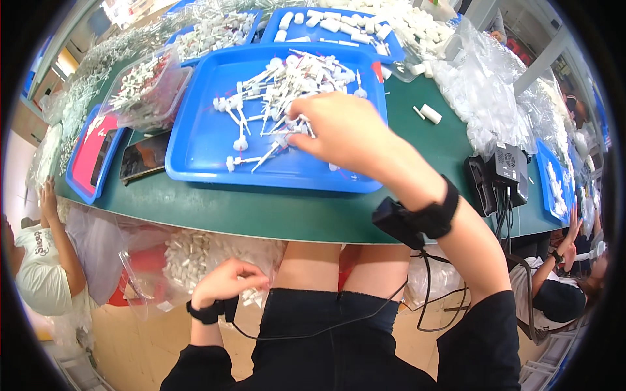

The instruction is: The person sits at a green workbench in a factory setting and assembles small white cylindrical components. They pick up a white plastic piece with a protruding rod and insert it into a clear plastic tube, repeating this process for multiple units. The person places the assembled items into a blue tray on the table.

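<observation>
In the big blue tray (202,143) lies a loose pile of white plastic stick-like parts (313,75) with round translucent caps. My right hand (339,127) reaches over the near side of this pile. Its thumb and index finger are apart, with white parts lying between and below them; none is plainly gripped. Low beside my lap, my left hand (231,281) has its fingers bent and close together. Whether anything is in them is hidden. Behind that hand, a clear plastic bag holds short white cylinders (186,260). Each wrist wears a black strap.
A clear tub (147,94) of small parts stands left of the tray, near a phone (145,158). More blue trays (272,32) stand behind. A white cylinder (430,114) and a black device with cables (510,166) are at right. Other people sit at both sides.
</observation>
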Motion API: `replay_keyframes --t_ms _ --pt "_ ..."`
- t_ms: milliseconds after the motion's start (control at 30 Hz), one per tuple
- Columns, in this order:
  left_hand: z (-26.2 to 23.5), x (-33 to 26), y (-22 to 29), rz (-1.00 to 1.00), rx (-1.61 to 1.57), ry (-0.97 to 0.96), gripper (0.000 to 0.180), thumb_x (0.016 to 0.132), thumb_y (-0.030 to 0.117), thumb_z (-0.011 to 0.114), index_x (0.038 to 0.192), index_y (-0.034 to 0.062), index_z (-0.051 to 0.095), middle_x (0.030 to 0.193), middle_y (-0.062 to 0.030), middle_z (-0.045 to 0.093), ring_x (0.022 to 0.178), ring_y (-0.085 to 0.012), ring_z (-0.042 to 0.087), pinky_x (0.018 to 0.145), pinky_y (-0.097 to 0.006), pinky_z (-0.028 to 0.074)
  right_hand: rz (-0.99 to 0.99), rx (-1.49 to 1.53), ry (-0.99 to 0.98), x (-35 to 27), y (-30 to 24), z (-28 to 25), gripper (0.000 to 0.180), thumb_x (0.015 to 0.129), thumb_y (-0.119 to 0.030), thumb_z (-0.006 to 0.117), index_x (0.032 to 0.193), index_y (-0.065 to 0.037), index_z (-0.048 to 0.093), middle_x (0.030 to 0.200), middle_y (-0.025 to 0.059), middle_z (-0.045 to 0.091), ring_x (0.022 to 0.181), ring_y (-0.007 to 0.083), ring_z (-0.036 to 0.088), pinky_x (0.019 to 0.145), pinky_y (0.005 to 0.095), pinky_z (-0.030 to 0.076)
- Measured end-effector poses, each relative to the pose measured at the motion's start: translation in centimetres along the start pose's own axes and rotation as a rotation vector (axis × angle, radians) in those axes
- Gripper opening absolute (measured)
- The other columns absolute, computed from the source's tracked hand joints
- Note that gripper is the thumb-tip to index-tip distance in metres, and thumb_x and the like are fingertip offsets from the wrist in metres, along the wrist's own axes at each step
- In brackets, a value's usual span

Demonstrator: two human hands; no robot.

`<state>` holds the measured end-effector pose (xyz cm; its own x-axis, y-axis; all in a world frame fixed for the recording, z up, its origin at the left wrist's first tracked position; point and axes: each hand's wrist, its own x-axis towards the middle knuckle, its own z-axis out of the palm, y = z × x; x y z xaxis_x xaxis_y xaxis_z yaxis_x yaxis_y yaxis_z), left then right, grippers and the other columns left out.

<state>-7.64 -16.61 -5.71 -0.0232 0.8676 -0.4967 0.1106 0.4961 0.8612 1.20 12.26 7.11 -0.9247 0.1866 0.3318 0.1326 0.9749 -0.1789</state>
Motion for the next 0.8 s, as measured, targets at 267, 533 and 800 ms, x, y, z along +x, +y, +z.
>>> replay_keyframes --t_ms 267,533,800 --pt "1.1 -2.1 9.2 0.406 -0.357 0.364 0.014 0.083 0.0 0.052 0.088 -0.0064 0.064 0.066 -0.0074 0.061 0.059 -0.0091 0.055 0.054 -0.021 0.043 -0.064 -0.125 -0.201 2.8 -1.0 2.2 0.013 0.072 -0.015 0.056 0.074 -0.006 0.066 0.076 0.0128 0.065 0.074 0.0307 0.065 0.062 0.0425 0.051" --pt "1.8 2.3 12.3 0.529 -0.383 0.398 0.015 0.089 0.008 0.054 0.086 -0.0048 0.062 0.063 -0.0022 0.056 0.053 -0.005 0.048 0.048 -0.018 0.036 -0.059 -0.104 -0.135 4.3 -1.5 1.7 0.011 0.071 -0.014 0.06 0.072 -0.007 0.068 0.073 0.0134 0.066 0.07 0.0294 0.066 0.059 0.0397 0.051" --pt "1.5 6.0 12.1 0.614 -0.556 0.553 0.025 0.091 0.011 0.051 0.107 -0.0072 0.056 0.078 -0.0062 0.059 0.063 -0.01 0.053 0.06 -0.022 0.043 -0.026 -0.045 0.066 5.1 -2.8 1.7 0.007 0.068 -0.011 0.063 0.07 -0.008 0.068 0.073 0.011 0.067 0.069 0.0275 0.067 0.057 0.037 0.051"
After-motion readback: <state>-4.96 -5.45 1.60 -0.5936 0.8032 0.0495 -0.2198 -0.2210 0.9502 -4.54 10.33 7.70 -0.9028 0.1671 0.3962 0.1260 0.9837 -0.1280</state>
